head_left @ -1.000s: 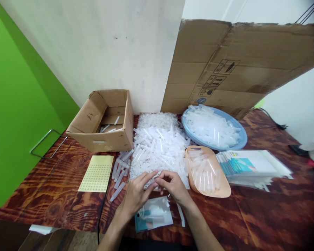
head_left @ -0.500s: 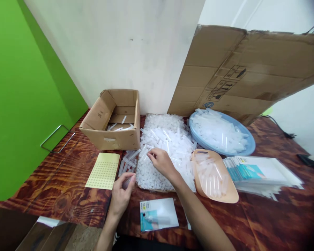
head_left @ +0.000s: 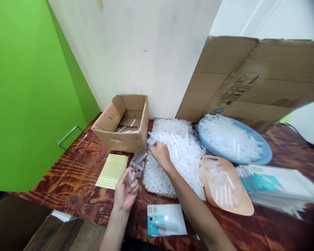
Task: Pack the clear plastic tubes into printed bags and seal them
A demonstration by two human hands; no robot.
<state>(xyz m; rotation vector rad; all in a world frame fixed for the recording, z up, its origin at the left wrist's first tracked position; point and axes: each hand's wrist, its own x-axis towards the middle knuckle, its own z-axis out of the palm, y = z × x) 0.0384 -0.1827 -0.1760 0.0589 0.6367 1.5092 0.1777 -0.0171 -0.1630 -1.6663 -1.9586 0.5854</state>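
Your left hand (head_left: 125, 192) sits low, centre-left of frame, palm turned up. Its fingers are curled round one clear tube (head_left: 131, 173). The tube's long axis runs roughly up-frame and its end pokes past the fingertips.

Your right hand (head_left: 161, 156) is up and right of the left, lying on the left edge of the pile (head_left: 180, 153) of clear plastic pieces. Its fingertips are bunched down into the pile's upper-left corner. Can't tell whether they've pinched a piece or only touch.

The pile is directly under the right fingers, so the right hand is nearer. The left hand is clear of the pile. It's just below the loose tubes (head_left: 137, 162), which lie between the sticker sheet (head_left: 112, 170) and the pile, long axes mostly diagonal.

Writing:
- Cardboard sheet (head_left: 277, 69), upper right: handling symbols (umbrella, up-arrows, glass), no legible words.
- Box (head_left: 122, 143), flap: handwritten marks, unreadable.
- Packet (head_left: 166, 225), bottom centre: teal print with a yellow tag, text too small.
- Packet stack (head_left: 277, 179), right: same.
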